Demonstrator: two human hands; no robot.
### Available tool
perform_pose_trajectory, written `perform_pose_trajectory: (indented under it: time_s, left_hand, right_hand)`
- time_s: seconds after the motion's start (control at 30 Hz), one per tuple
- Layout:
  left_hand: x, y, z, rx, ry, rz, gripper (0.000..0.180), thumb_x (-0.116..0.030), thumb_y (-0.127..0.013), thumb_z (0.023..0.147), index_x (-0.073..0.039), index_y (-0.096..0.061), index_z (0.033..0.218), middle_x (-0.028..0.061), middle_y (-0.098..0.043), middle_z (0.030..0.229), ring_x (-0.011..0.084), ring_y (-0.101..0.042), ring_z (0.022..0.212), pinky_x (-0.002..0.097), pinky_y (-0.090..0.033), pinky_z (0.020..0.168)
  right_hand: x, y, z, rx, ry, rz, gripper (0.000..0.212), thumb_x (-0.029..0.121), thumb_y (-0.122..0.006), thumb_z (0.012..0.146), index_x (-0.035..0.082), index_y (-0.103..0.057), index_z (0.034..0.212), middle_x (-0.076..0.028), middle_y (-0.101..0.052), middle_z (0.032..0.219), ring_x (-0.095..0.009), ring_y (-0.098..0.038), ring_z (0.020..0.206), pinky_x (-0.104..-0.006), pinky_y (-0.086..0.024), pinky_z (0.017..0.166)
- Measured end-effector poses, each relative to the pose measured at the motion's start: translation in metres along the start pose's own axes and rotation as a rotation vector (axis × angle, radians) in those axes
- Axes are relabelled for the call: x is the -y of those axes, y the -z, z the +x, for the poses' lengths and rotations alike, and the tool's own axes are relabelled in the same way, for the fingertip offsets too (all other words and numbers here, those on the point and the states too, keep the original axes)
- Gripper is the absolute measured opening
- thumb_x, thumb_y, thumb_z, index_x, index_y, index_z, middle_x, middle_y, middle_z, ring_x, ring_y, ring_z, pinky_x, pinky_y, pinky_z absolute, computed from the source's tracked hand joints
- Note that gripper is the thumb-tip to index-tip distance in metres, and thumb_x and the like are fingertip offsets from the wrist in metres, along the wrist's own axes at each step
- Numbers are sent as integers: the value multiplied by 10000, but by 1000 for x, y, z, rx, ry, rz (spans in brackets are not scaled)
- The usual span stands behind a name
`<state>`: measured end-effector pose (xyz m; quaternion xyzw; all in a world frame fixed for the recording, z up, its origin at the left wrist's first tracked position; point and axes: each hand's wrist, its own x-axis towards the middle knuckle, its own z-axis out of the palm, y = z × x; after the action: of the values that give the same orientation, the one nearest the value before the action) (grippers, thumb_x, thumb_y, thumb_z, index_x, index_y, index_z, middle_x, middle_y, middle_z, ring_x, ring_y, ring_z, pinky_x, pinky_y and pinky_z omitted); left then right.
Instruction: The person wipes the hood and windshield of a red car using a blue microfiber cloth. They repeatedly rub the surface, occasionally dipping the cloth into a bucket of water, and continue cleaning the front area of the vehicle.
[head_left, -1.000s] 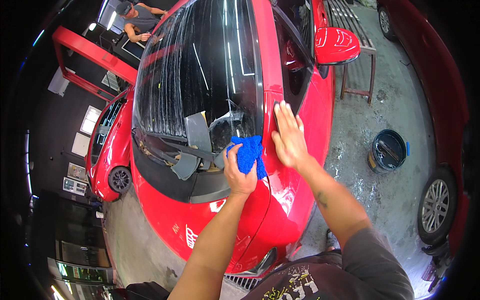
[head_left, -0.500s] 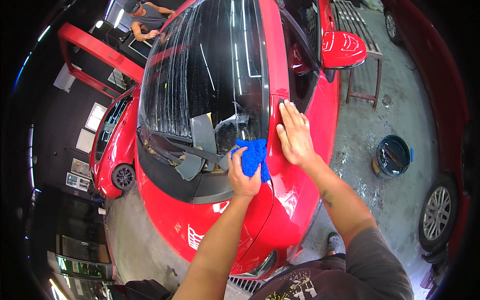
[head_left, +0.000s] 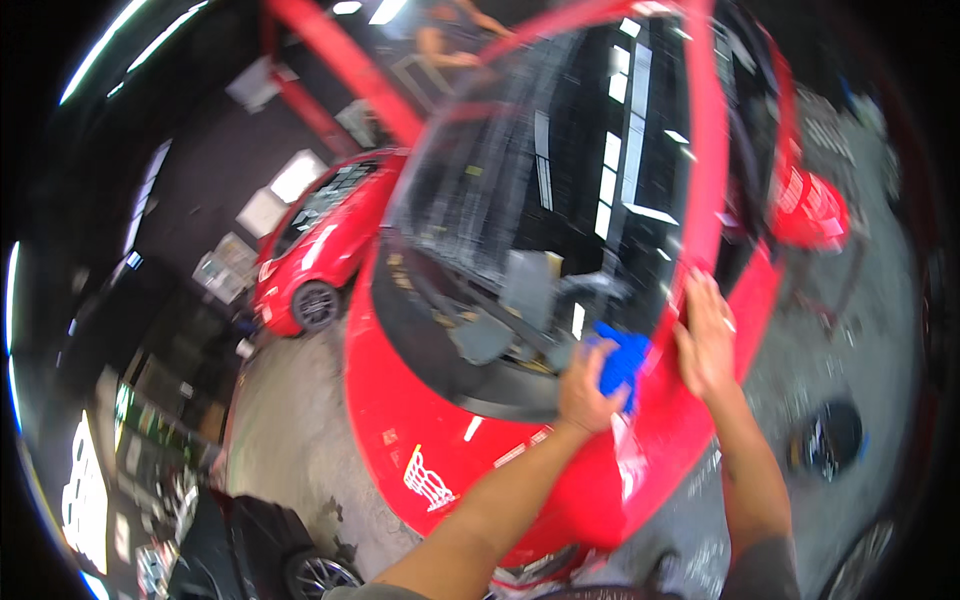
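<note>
My left hand [head_left: 590,390] is closed on a bunched blue cloth [head_left: 622,365], at the lower right corner of a red car's windshield [head_left: 570,130]. To its right, my right hand [head_left: 708,340] lies flat on the red bodywork [head_left: 650,450] by the foot of the windshield pillar, with its fingers stretched forward. Whitish streaks run down the left part of the glass. Grey flat pieces [head_left: 530,290] and a dark wiper arm [head_left: 490,305] show at the base of the windshield. Motion blur softens the fingertips and the cloth.
Beyond the windshield, another person [head_left: 450,45] leans at the car's far side. A second red car [head_left: 320,250] stands at the left, a black car [head_left: 250,545] at the lower left. On the floor at the right are a dark bucket [head_left: 832,438] and, beyond the red side mirror [head_left: 808,208], a bench.
My view has swung left, so the car and both hands appear farther right and tilted. The black car has come into view. The cloth stays in my left hand; my right hand remains flat.
</note>
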<state>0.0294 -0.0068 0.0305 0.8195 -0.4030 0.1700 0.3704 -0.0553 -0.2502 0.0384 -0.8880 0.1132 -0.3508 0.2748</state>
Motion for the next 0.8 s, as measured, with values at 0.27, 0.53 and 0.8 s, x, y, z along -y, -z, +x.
perform_pose_trajectory:
  time_s: [0.27,0.53,0.8]
  left_hand:
    - [1,-9,-10,-21,34,-12,721,-198,-930,833,-123,-638,1488,235,-652,1451,505,-694,1305,560,-608,1080]
    - [-2,-7,-11,-56,-10,5,710,-230,-934,843,-150,-641,1485,230,-631,1496,478,-683,1342,541,-599,1116]
    - [-5,-9,-8,-41,-67,1,739,-284,-973,797,-151,-656,1451,215,-574,1600,469,-657,1396,547,-591,1149]
  right_hand:
    - [-16,-18,-11,39,61,-96,825,218,-505,1055,-30,-298,1815,-236,-303,1897,-402,-210,1791,-597,-127,1430]
    - [-79,5,-65,-221,-201,191,599,401,-458,1239,-10,-630,1639,-239,-601,1688,-403,-497,1622,-525,-315,1379]
    - [-278,-19,-363,-86,-741,19,331,322,-729,1102,114,-860,1324,-178,-812,1389,-322,-771,1287,-517,-624,1088]
